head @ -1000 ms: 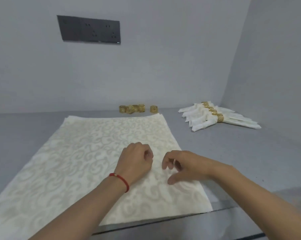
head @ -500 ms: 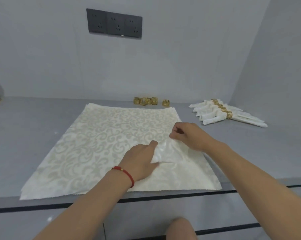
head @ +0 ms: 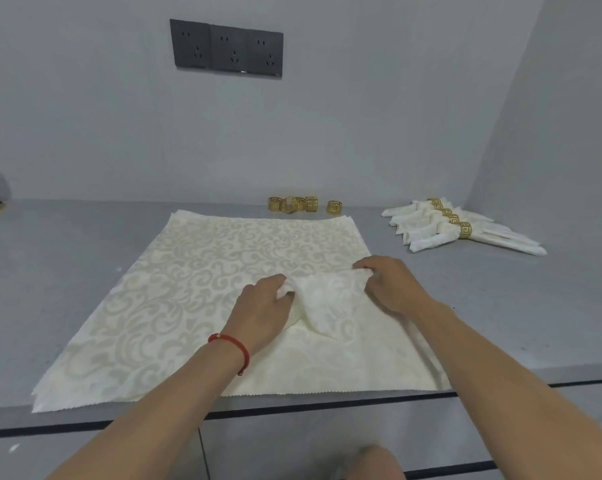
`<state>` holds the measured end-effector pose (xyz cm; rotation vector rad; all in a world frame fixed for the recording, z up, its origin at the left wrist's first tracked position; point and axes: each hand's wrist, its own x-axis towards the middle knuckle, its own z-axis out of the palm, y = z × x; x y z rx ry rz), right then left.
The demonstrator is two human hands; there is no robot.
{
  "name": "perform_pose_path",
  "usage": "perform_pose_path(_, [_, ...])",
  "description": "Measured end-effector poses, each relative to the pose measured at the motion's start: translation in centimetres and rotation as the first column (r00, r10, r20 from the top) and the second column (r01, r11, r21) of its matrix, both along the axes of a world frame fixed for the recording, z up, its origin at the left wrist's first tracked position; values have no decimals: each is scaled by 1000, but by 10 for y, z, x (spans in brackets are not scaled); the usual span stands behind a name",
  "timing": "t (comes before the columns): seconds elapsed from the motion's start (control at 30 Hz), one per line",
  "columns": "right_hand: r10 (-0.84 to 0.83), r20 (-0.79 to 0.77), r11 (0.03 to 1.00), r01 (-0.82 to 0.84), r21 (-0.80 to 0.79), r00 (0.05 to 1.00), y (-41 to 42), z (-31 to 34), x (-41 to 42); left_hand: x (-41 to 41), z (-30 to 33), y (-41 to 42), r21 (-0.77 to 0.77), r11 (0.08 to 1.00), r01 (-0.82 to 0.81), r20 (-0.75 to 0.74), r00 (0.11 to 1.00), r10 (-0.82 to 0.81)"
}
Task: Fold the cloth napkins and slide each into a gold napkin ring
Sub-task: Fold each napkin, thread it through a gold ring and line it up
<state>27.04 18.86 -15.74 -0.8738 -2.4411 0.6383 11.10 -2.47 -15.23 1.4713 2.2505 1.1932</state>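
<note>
While four ringed napkins [head: 462,228] are lying at two o'clock, both hands, left [head: 263,308] and right [head: 391,284], are pinching the top napkin [head: 323,299] mid-tabletop [head: 50,258], loose rings [head: 304,204] waiting at twelve.

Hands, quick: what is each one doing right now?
Left hand: fingers pinching a raised fold of the top napkin.
Right hand: fingers gripping the same fold's other end.
</note>
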Motion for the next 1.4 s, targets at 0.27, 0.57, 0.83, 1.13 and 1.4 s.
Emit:
perform_pose_path(0.27, [61, 187, 987, -86, 133, 980, 13, 7, 55, 14, -17, -26, -165, 986, -26, -656, 749, -90])
perform_pose_path(0.57, [138, 266, 959, -196, 206, 954, -74, 16, 121, 4, -3, -64, -201, 979, 13, -541, 832, -122])
perform_pose_path(0.83, [216, -137, 972, -226, -65, 967, -138, 20, 64, -39, 11, -123, -68, 997, -37, -57, 998, 34])
perform_pose_path(1.13, [166, -5, 901, -154, -405, 986, -75, 43, -15, -112, 22, -72, -131, 989, 74, 147, 988, -54])
perform_pose_path(1.4, [-197, 239, 980, 194, 35, 951, 16, 16, -150, -191, 4, 41, -382, 844, -377, -438, 878, 195])
